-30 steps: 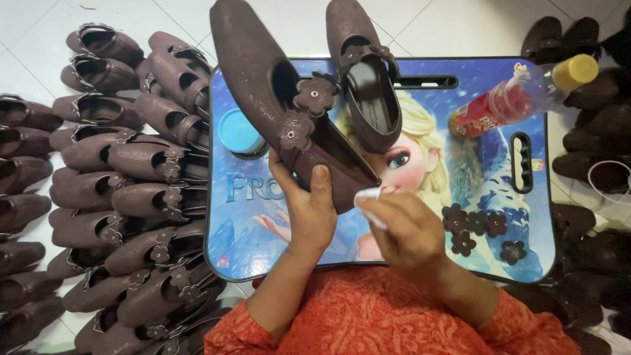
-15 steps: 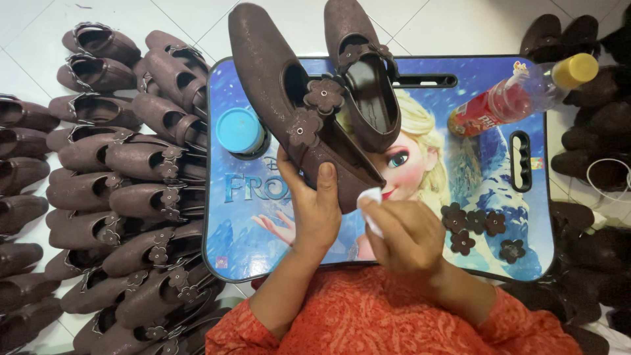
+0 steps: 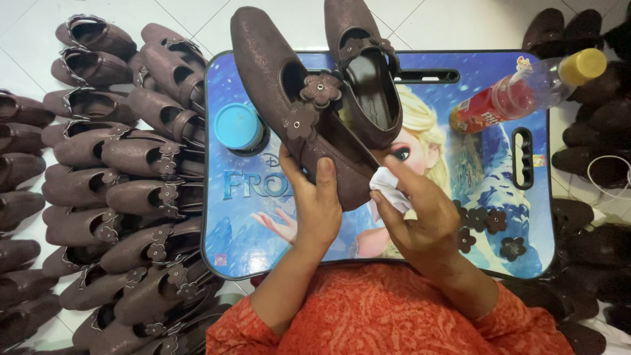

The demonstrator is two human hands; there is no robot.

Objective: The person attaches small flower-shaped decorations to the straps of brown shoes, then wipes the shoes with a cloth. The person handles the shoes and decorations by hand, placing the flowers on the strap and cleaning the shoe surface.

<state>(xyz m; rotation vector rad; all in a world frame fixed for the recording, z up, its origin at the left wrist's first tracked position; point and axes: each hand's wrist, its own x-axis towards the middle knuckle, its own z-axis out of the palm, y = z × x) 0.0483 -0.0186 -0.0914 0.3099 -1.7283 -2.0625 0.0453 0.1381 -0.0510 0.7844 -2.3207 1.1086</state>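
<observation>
Nearest the camera, two forearms in an orange patterned sleeve (image 3: 388,315) reach forward over a small lap table (image 3: 539,197) with a blue cartoon print on its top. The left hand (image 3: 315,197) is wrapped around the heel end of a brown shoe (image 3: 289,98), thumb laid over the upper, fingers curled beneath, so the shoe is lifted clear of the table and slanted with its toe pointing away and up to the left; held this way, the heel side faces the other hand. The right hand (image 3: 424,213) has its fingers pressed together on a small white cloth (image 3: 389,187), pinching it against the shoe's heel edge, just to the right of the left thumb. The cloth touches the shoe, though how much of it lies under the fingers is hard to tell.

A little further out on the table, loose brown flower trims (image 3: 490,227) lie to the right of the right hand. A round blue-lidded container (image 3: 238,126) sits left of the held shoe. A second brown shoe (image 3: 368,72) lies at the table's far edge, appearing to touch the first. A plastic bottle (image 3: 526,95) with a yellow cap lies on its side at the far right.

On the tiled floor, rows of matching shoes (image 3: 112,164) crowd the left side, and darker ones (image 3: 591,144) sit to the right.
</observation>
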